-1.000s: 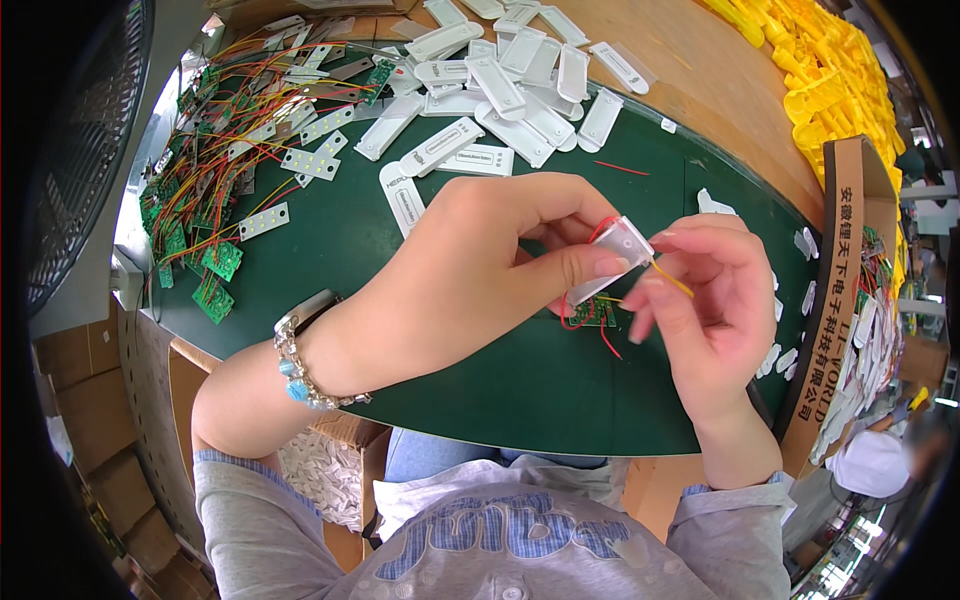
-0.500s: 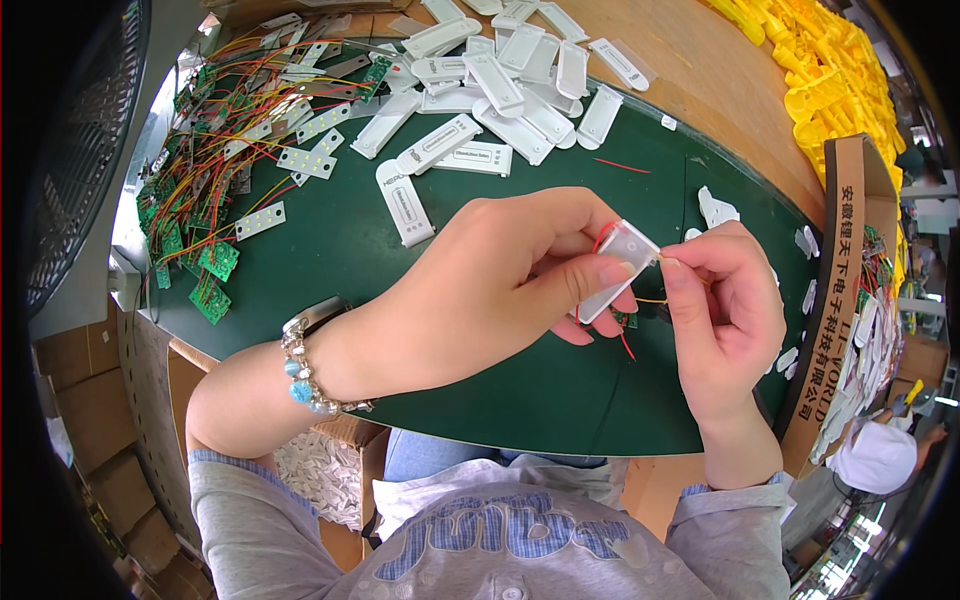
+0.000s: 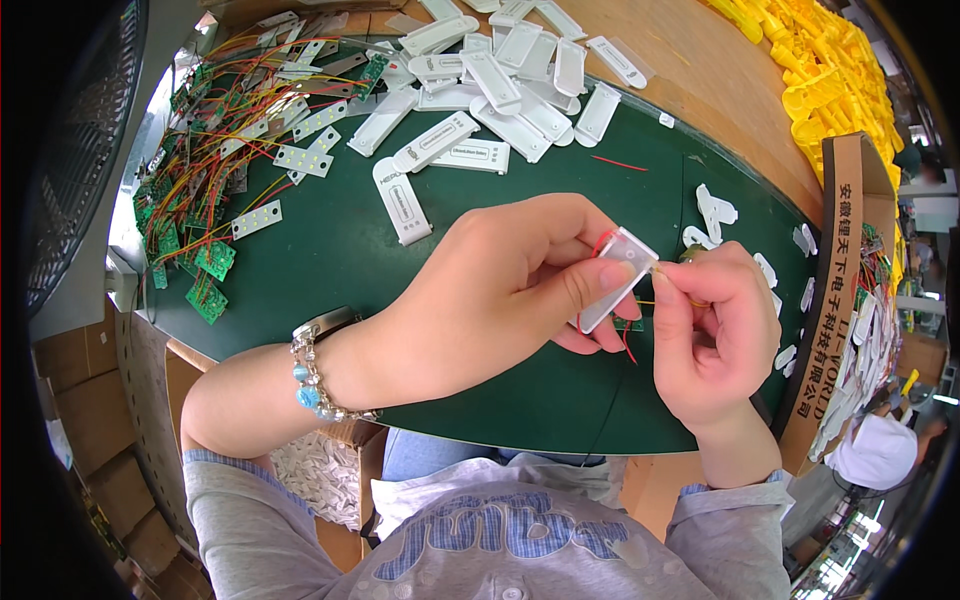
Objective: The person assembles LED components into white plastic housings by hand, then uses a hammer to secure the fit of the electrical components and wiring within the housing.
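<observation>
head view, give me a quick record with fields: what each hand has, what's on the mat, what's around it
left hand: left hand pinches a white plastic casing between thumb and fingers
right hand: right hand pinches thin wires at the casing's end
wires: red and yellow, trailing below the casing
mat: green mat under both hands
far side: pile of white casings
left side: green circuit boards with wires
right edge: cardboard box
wrist: beaded bracelet

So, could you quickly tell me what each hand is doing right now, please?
Left hand: closed, pinching the small white plastic casing with red wires.
Right hand: closed, fingertips pinching a thin yellow wire at the casing's edge.
</observation>
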### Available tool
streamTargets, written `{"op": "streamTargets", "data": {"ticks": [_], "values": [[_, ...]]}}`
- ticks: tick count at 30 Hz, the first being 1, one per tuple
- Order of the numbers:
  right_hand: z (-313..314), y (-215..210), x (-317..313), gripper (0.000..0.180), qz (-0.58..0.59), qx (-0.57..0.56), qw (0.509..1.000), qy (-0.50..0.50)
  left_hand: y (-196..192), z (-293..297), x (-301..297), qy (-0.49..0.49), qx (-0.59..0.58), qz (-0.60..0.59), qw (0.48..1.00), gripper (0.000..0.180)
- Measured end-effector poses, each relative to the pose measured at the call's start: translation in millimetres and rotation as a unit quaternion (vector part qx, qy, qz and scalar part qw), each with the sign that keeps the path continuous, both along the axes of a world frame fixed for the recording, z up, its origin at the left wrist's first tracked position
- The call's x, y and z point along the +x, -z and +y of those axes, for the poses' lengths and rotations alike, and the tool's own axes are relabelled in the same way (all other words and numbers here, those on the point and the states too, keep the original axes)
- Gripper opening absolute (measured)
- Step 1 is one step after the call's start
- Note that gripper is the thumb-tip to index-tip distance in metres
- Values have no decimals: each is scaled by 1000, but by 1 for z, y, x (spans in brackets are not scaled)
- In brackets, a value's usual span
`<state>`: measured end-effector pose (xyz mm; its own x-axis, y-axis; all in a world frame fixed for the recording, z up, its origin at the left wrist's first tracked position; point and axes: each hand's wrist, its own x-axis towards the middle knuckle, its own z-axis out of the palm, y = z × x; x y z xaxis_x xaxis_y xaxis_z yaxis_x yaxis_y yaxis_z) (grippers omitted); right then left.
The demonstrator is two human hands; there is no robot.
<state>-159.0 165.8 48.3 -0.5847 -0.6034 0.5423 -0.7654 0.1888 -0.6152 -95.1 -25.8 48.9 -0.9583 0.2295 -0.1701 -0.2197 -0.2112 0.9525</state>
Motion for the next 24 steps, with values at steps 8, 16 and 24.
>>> {"op": "streamTargets", "data": {"ticks": [8, 16, 24], "values": [[0, 2, -3, 20, 74, 17, 997, -14, 1, -2, -1, 0, 1, -9, 1000, 25], [0, 0, -1, 16, -69, -9, 998, 9, 1, -3, -4, -2, 10, -20, 1000, 24], [1, 3, -2, 18, -2, 18, 1000, 18, 1, 1, -1, -14, -2, -18, 1000, 24]]}}
